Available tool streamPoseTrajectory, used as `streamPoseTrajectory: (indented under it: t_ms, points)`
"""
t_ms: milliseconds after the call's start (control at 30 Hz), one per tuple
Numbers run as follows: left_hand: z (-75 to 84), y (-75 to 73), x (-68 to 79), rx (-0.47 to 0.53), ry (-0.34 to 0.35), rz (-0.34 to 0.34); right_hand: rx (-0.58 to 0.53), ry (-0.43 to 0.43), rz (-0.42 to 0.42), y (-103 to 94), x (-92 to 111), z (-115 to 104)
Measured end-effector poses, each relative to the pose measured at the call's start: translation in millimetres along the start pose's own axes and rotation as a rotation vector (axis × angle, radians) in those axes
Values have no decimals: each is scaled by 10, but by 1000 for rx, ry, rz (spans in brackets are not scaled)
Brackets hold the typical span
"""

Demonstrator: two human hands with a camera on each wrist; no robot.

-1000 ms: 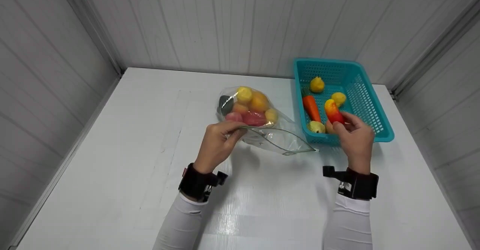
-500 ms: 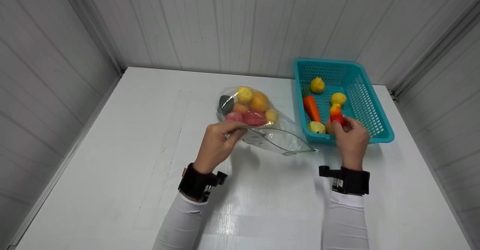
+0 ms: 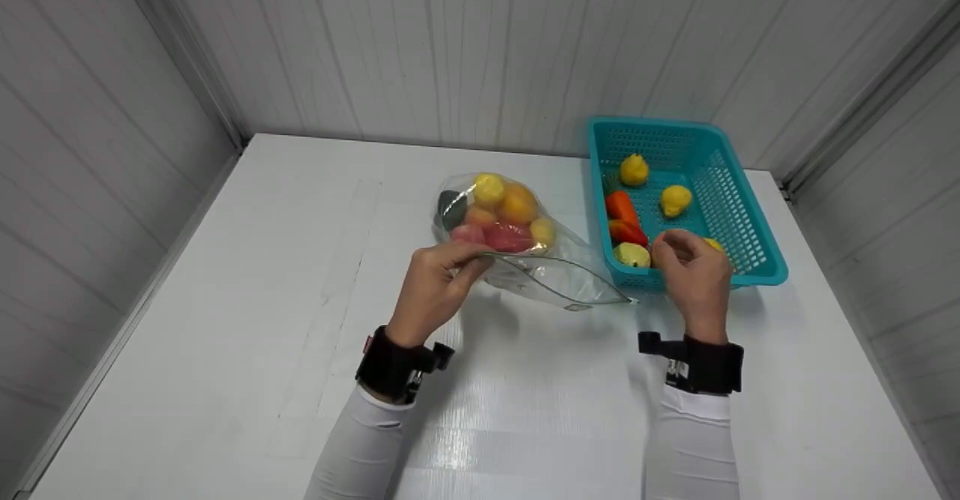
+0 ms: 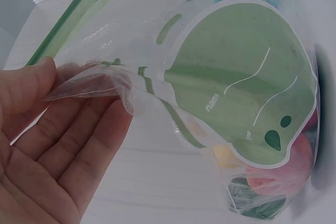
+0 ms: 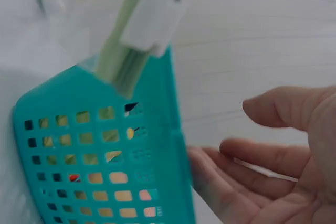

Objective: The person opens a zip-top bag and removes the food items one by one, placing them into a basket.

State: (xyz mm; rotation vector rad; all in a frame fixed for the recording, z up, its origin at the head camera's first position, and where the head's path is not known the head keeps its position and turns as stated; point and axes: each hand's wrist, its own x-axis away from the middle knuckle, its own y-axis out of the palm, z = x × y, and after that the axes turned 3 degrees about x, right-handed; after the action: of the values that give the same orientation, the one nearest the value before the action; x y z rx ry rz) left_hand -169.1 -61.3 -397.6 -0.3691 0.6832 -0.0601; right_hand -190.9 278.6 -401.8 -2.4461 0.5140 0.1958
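My left hand [image 3: 436, 290] pinches the rim of a clear zip bag [image 4: 142, 35], whose mouth gapes toward the right. Inside the bag lie several fruits and vegetables: yellow, orange and pink-red pieces and a dark green one. Over the front edge of the teal basket [image 3: 757, 223] is my right hand [image 3: 697, 279]; the right wrist view shows thumb and fingers apart, holding nothing. A curved red-yellow piece [image 3: 628, 232] lies in the basket across the carrot [image 3: 621, 206], beside a pale yellow-green fruit [image 3: 632, 255]. Part of the basket's front is hidden by the right hand.
Two yellow fruits sit farther back in the basket: one yellow fruit [image 3: 634, 170] near its back left, another yellow fruit [image 3: 676, 201] mid-basket. Basket and bag stand on a white table [image 3: 315, 335]. A ribbed wall [image 3: 390, 50] rises behind the table, with walls at both sides.
My right hand lowered the red-yellow piece, let go of it, and it now lies at the basket's left side. The hand shifted slightly left. The left hand and bag stayed put.
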Motion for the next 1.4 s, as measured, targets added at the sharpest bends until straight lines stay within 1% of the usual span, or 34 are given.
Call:
streamPoseTrajectory:
  t_ms: [133,333,433,533,633,700,800,933,1033,1133,1200,1267,1400]
  points:
    - [-4,3,1,0,0,6,-82,-168,-33,-6,71,-116]
    - [-4,2,5,2,5,9,-173,-383,-128,-22,191,-296]
    - [-4,1,5,3,7,10,-233,-512,-180,-38,243,-363]
    - [-7,2,7,7,7,10,-299,-616,-259,-40,287,-409]
    - [-12,3,10,7,6,12,-332,-682,-367,-7,311,-450]
    - [-16,4,14,7,6,16,-311,-701,-430,39,316,-462]
    - [-15,7,14,10,3,20,-248,-680,-517,115,318,-469]
    - [-2,8,7,6,6,23,-130,-601,-619,218,311,-464]
    - [-1,11,3,5,15,26,-56,-551,-669,307,302,-464]
    - [-5,14,5,13,20,23,-15,-511,-682,410,301,-457]
    - [-10,19,6,23,18,20,-3,-503,-676,487,300,-437]
    - [-11,25,8,26,15,17,-1,-505,-658,572,297,-408]
    - [-11,44,12,19,15,5,7,-544,-601,745,293,-354]
